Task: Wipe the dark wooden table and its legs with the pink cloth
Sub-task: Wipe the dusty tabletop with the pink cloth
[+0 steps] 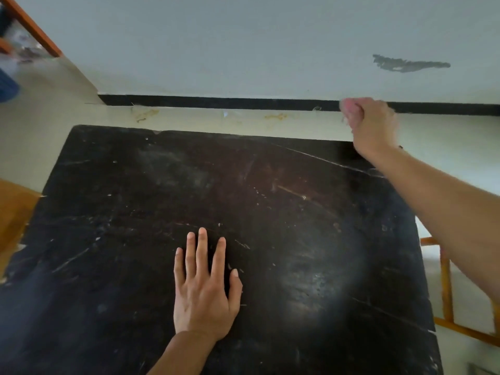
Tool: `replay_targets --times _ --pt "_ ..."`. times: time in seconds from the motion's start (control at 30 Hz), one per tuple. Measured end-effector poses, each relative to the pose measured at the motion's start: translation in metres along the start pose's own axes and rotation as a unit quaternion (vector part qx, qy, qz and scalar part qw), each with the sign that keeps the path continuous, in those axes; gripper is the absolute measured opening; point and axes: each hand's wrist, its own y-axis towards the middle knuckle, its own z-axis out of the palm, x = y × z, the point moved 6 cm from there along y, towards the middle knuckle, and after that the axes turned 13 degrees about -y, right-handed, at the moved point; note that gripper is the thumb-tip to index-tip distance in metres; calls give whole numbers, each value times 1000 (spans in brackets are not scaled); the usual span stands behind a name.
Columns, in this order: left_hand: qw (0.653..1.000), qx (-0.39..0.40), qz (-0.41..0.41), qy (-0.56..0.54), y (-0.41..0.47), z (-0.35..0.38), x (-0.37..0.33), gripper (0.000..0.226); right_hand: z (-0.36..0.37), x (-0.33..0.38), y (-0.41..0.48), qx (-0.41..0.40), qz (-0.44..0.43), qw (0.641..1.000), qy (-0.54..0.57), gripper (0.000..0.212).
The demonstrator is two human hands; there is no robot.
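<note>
The dark wooden table [270, 212] fills most of the view, its top scratched and dusty. My left hand [204, 282] lies flat on the tabletop near the middle front, fingers straight and spread. My right hand [370, 125] reaches past the table's far right corner, fingers curled round the pink cloth [349, 107], of which only a small bunched bit shows at the fist. The table legs are hidden under the top.
A pale wall with a black skirting strip [216, 102] runs just behind the table. An orange wooden frame [446, 288] stands at the right side. Orange wood furniture [13, 212] is at the left, a shelf [29, 25] at top left.
</note>
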Motion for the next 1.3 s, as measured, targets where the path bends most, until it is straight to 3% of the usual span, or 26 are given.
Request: replay_targets --times 0.1,0.17,0.2,0.23,0.3,0.37,0.43,0.47,0.57,0.7,0.8,0.9,1.03,1.13,1.2,1.3 --pt "1000 9 2 -1 -4 1 -2 58 6 89 -91 16 -230 973 26 31" --pt "1000 10 -4 6 -3 0 -3 58 23 136 -156 72 -393 916 26 37" --pt "1000 12 -5 10 -2 0 -3 58 29 145 -167 81 -445 892 9 40" --pt "1000 12 -3 9 -2 0 -3 58 27 145 -159 84 -445 892 2 42" --pt "1000 4 -1 2 0 -1 0 57 35 126 -109 87 -338 937 -17 43" --pt "1000 3 2 2 -3 0 1 57 32 79 -40 103 -156 982 -25 35" --pt "1000 4 2 2 -4 0 1 58 19 24 -1 129 11 990 -57 27" --pt "1000 6 2 3 -3 0 0 58 9 10 2 114 43 991 -63 23" --pt "1000 13 0 7 -1 0 -1 59 -14 36 -33 26 -25 999 -11 28" --pt "1000 31 1 -5 -2 1 -3 59 -11 86 -118 6 -163 984 68 32" --pt "999 37 0 -7 3 1 -5 59 7 67 -131 16 -82 995 50 39" --pt "998 40 7 -42 2 -1 -8 58 22 48 -139 55 7 998 -40 48" --pt "990 28 103 -91 7 -24 34 52 26 72 -140 58 104 991 -66 50" --pt "996 -46 1 -83 28 -65 135 51 33 117 -128 64 170 980 -82 54" --pt "994 -51 -82 -42 32 -90 207 51 41 176 -116 77 143 983 -85 57" --pt "988 13 -153 5 20 -110 274 71 62 298 -101 97 46 990 -96 54"
